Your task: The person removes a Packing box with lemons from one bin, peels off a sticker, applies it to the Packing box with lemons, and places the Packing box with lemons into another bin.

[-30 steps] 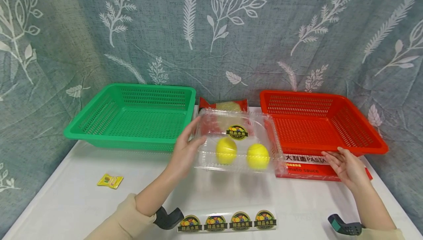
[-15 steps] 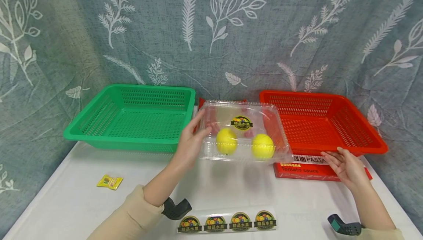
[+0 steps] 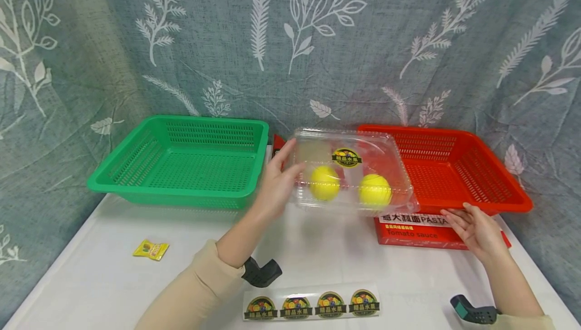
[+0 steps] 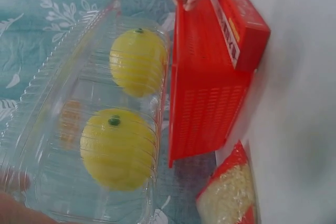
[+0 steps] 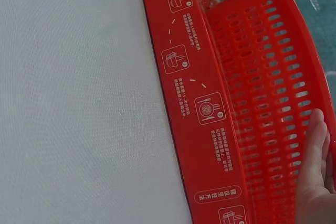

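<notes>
My left hand (image 3: 277,186) grips the left end of a clear plastic clamshell box (image 3: 349,194), held above the table and tilted. Inside lie two yellow round fruits (image 3: 324,182), whose green stem spots show in the left wrist view; a black fruit sticker (image 3: 347,158) is on the lid. The box's right part overlaps the left side of the red basket (image 3: 436,173) in the head view. At that basket's front rim, my right hand (image 3: 481,231) holds on, its thumb (image 5: 315,135) against the perforated outer wall. The rest of its fingers are mostly hidden there.
A red pasta box (image 3: 417,234) lies in front of the red basket. The green basket (image 3: 204,168) stands at the back left. A red-ended noodle bag (image 4: 231,190) sits between the baskets. A yellow wrapped packet (image 3: 151,250) and a sticker strip (image 3: 313,305) lie nearer.
My left hand has carried the clear box rightward and up, so it now overlaps the red basket. My right hand has stayed at the basket rim.
</notes>
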### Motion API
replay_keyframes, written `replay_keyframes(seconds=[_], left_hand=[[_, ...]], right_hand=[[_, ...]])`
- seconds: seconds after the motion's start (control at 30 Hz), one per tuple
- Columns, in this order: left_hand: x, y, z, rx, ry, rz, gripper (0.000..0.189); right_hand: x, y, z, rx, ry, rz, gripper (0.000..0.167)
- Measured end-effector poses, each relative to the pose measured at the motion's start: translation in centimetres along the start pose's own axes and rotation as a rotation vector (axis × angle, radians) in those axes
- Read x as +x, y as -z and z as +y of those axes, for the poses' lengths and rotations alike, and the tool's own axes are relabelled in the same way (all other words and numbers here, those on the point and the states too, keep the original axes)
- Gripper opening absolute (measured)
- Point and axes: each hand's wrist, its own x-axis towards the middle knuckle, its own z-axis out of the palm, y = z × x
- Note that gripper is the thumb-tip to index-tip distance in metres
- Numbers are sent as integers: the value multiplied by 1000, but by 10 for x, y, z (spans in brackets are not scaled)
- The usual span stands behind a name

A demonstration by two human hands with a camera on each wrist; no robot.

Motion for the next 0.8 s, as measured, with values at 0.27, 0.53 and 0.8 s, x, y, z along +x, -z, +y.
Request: replay_keyframes(seconds=[0.27, 0.53, 0.8], left_hand=[[8, -14, 6, -46, 14, -14, 56], [19, -32, 7, -49, -10, 3, 56], [26, -55, 8, -92, 37, -2, 58]], right_hand=[[0, 1, 1, -13, -2, 6, 18], [1, 1, 1, -21, -5, 14, 22], [1, 4, 0, -11, -12, 3, 18]])
